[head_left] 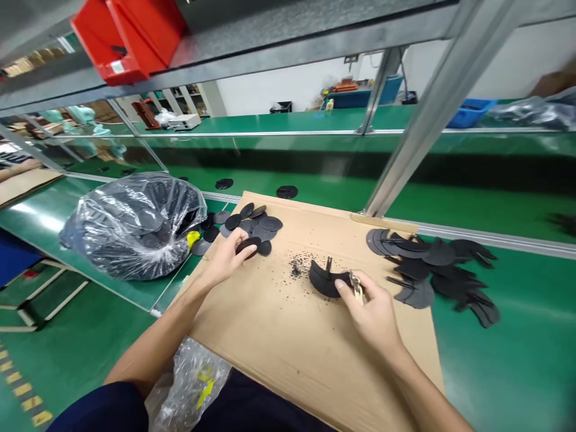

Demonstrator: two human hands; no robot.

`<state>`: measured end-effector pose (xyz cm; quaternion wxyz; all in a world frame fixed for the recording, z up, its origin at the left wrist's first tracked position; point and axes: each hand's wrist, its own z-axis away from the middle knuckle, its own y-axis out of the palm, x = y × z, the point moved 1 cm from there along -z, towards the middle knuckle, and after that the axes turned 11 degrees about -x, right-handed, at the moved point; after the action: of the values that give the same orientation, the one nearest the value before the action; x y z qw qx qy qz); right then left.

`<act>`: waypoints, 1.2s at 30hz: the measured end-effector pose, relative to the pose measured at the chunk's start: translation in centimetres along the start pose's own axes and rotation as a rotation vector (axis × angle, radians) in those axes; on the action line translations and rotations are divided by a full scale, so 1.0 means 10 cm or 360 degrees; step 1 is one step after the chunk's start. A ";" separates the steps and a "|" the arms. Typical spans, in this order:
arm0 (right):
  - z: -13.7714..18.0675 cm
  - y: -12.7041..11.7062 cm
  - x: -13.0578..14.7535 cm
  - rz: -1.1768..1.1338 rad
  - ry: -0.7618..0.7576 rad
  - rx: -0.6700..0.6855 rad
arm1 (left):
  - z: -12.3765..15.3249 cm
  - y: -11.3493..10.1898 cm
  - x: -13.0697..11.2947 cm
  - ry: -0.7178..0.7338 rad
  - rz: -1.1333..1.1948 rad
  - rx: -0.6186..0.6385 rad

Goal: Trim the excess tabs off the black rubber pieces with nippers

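Observation:
Over the left part of the cardboard sheet [279, 336], my left hand [227, 258] pinches a black disc [247, 245] beside a loose pile of similar black discs [261, 228]. My right hand [371, 303] is closed on small cutting pliers [357, 285] with pale handles. It also grips a curved black plastic part [324, 283] with a short stem sticking up, perhaps several stacked together. Tiny black scraps [297, 267] lie scattered between my hands. To the right of my right hand is a spread heap of black parts with stems [414, 264].
A clear plastic bag [135, 228] full of black discs sits on the green table at left. Single discs [287, 191] lie beyond the cardboard. A metal post [423, 108] rises at right, and a shelf with a red bin [130, 42] overhangs. Another person's arm [20, 169] shows far left.

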<state>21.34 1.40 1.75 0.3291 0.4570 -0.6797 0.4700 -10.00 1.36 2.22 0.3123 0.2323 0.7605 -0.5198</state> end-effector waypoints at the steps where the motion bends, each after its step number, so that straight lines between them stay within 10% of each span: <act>1: 0.00 0.00 0.00 -0.0020 0.0022 0.0019 | 0.02 0.06 -0.12 0.0015 0.0187 0.0024; 6: 0.02 -0.01 0.01 -0.0089 0.0100 0.0182 | 0.15 0.47 -0.67 0.0556 0.0535 0.0153; 11: 0.06 0.01 0.02 -0.0029 0.0109 0.0336 | 0.28 0.81 -0.68 0.1093 0.0506 -0.0046; 21: 0.09 0.02 -0.03 0.0201 -0.0313 0.0075 | 0.32 0.90 -0.45 0.0061 0.0991 -0.0178; 28: 0.13 -0.05 -0.04 0.0580 -0.0965 -0.0194 | 0.40 0.87 -0.57 0.0248 0.0916 0.0215; 36: 0.13 0.01 0.03 0.0749 -0.1500 0.0135 | 0.38 0.88 -0.66 0.0349 0.0821 0.0242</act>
<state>21.16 0.09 1.50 -0.1454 0.4667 -0.8185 0.3017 1.47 0.72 0.24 0.3319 0.4956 0.6643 -0.4504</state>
